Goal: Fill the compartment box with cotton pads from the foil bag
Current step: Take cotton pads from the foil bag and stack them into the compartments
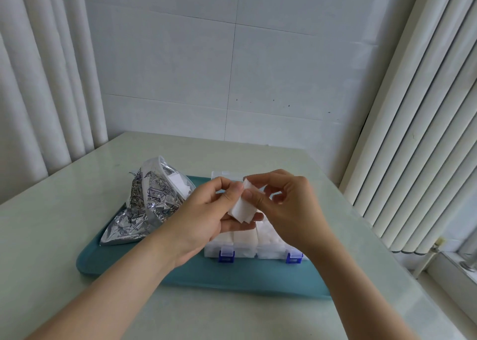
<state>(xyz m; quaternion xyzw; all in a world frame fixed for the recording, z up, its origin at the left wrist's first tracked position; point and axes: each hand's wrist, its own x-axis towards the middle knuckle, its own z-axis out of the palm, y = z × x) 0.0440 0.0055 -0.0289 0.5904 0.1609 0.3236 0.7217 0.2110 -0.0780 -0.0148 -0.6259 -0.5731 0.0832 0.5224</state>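
Both hands grip one small stack of cotton pads. The left hand cradles it from beneath with curled fingers, thumb on the upper edge. The right hand pinches that same edge, probably to square or separate the pads before insertion. Directly below the fingers, the compartment box rests on a teal tray on the bench. Its near cells are already packed white, and its rear cells are hidden. The foil bag stands mouth-up just left of the left fingers, keeping supply within reach.
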